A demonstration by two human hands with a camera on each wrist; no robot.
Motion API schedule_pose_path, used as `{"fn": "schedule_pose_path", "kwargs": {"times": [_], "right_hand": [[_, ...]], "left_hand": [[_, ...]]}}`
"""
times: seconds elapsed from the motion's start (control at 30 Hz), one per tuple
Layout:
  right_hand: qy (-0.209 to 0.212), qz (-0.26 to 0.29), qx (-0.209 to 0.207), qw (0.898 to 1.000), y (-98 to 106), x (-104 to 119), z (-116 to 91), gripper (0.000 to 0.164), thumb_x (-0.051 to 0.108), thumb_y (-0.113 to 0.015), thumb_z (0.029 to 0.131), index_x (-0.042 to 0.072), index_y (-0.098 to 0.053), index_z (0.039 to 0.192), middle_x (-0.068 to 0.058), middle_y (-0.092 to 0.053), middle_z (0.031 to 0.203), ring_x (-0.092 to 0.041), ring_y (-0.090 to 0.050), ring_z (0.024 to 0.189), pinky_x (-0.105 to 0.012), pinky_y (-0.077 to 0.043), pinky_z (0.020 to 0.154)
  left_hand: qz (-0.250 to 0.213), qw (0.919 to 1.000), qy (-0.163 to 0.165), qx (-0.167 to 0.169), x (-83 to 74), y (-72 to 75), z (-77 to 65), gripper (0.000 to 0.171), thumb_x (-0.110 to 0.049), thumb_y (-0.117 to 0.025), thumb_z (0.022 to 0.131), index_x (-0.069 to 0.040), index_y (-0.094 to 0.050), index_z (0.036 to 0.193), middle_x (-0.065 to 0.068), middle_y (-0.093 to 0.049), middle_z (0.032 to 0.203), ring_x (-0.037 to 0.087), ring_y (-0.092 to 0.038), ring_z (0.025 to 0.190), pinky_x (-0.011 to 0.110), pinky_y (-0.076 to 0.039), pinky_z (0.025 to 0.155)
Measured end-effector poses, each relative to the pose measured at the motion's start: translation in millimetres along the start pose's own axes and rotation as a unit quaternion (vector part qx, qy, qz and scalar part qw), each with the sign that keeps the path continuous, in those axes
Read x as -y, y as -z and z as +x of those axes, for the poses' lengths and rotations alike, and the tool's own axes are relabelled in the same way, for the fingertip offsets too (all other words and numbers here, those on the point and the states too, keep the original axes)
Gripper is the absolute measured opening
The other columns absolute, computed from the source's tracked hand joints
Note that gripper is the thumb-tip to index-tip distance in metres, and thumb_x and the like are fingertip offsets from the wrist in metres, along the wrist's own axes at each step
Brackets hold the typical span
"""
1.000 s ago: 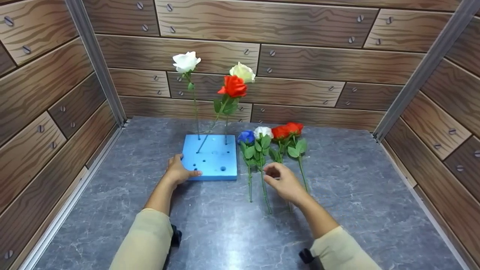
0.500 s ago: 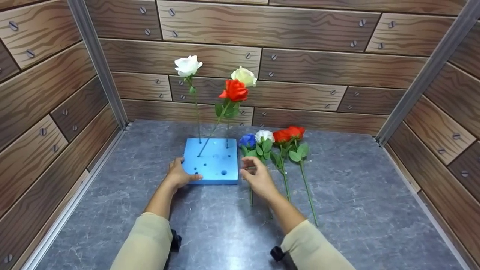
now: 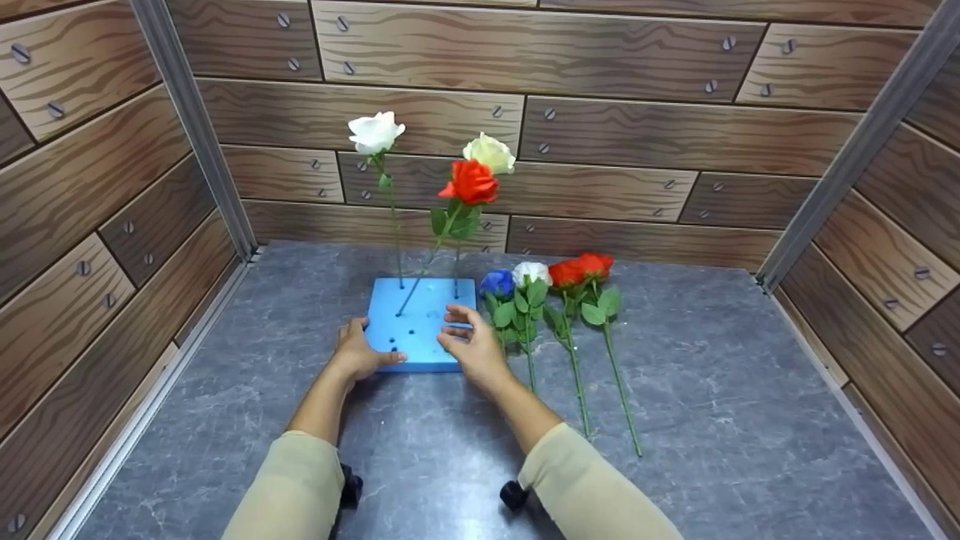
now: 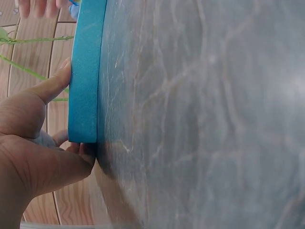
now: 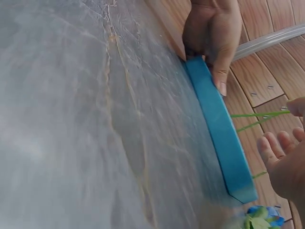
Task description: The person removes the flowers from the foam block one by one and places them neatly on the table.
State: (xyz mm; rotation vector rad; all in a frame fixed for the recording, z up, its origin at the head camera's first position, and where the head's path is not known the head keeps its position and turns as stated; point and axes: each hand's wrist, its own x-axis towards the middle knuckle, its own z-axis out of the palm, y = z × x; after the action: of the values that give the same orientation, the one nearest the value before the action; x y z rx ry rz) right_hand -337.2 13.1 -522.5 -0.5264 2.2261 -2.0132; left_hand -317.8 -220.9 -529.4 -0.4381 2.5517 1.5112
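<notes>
Right hand [image 3: 478,349] shifted; red rose [image 3: 471,182] tilts rightward.

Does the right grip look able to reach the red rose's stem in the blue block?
Probably yes. The right grip is over the blue block and seems to hold nothing. The stem leans nearby, and I see nothing between them; the cream rose stands farther back.

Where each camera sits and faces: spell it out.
Head: on the head, facing forward and down at the blue block and roses; left hand, right hand, both sleeves show.
Left wrist: on that wrist, facing the block's side and tabletop; left hand, right hand's fingers at the top.
Right wrist: on that wrist, facing block and tabletop; both hands, the right cropped.
Shared: both wrist views show the block and both hands.
</notes>
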Motion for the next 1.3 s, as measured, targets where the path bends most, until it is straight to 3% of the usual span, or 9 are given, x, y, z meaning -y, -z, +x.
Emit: {"fn": "schedule_pose_path", "kwargs": {"times": [0.4, 0.63, 0.73, 1.1, 1.3], "right_hand": [[-0.011, 0.008, 0.020, 1.000, -19, -17, 31, 0.067, 0.009, -0.073, 0.103, 0.000, -0.044, 0.162, -0.026, -0.051, 0.159, -0.040, -0.057, 0.145, -0.043, -0.055, 0.116], [-0.008, 0.093, 0.026, 0.995, -25, -15, 43, 0.065, 0.006, -0.068, 0.105, -0.001, -0.042, 0.163, -0.029, -0.045, 0.162, -0.042, -0.051, 0.152, -0.042, -0.054, 0.118], [-0.006, 0.106, 0.030, 0.994, -30, -17, 49, 0.064, 0.006, -0.068, 0.105, -0.001, -0.042, 0.163, -0.027, -0.045, 0.163, -0.041, -0.049, 0.154, -0.040, -0.054, 0.118], [-0.027, 0.078, -0.009, 0.997, -43, -23, 69, 0.059, 0.004, -0.070, 0.104, 0.000, -0.050, 0.160, -0.022, -0.057, 0.158, -0.037, -0.058, 0.148, -0.038, -0.056, 0.115], [-0.040, 0.045, 0.019, 0.998, -49, -26, 75, 0.059, 0.006, -0.066, 0.107, 0.001, -0.045, 0.163, -0.021, -0.056, 0.159, -0.036, -0.055, 0.151, -0.040, -0.053, 0.119]], "left_hand": [[0.012, 0.9998, -0.004, -0.013, 0.6, 0.8, 1.2, 0.107, -0.026, -0.090, 0.092, -0.003, -0.021, 0.170, 0.029, -0.016, 0.176, 0.049, -0.020, 0.165, 0.061, -0.032, 0.132], [0.001, 0.9998, -0.011, -0.015, 2.8, 0.3, 2.7, 0.107, -0.027, -0.091, 0.091, -0.003, -0.023, 0.170, 0.028, -0.018, 0.175, 0.048, -0.023, 0.164, 0.061, -0.032, 0.131], [-0.006, 0.9998, -0.011, -0.018, 3.6, -0.5, 3.1, 0.107, -0.026, -0.091, 0.090, -0.003, -0.023, 0.169, 0.028, -0.019, 0.174, 0.047, -0.024, 0.164, 0.059, -0.033, 0.131], [-0.006, 0.9996, -0.016, -0.022, 4.1, -5.9, 1.9, 0.106, -0.026, -0.091, 0.090, -0.003, -0.025, 0.169, 0.028, -0.021, 0.174, 0.047, -0.025, 0.163, 0.059, -0.034, 0.131], [-0.008, 0.9997, -0.013, -0.019, 6.0, -1.2, 3.9, 0.104, -0.025, -0.090, 0.091, -0.004, -0.025, 0.169, 0.027, -0.019, 0.175, 0.046, -0.024, 0.164, 0.059, -0.034, 0.131]]}}
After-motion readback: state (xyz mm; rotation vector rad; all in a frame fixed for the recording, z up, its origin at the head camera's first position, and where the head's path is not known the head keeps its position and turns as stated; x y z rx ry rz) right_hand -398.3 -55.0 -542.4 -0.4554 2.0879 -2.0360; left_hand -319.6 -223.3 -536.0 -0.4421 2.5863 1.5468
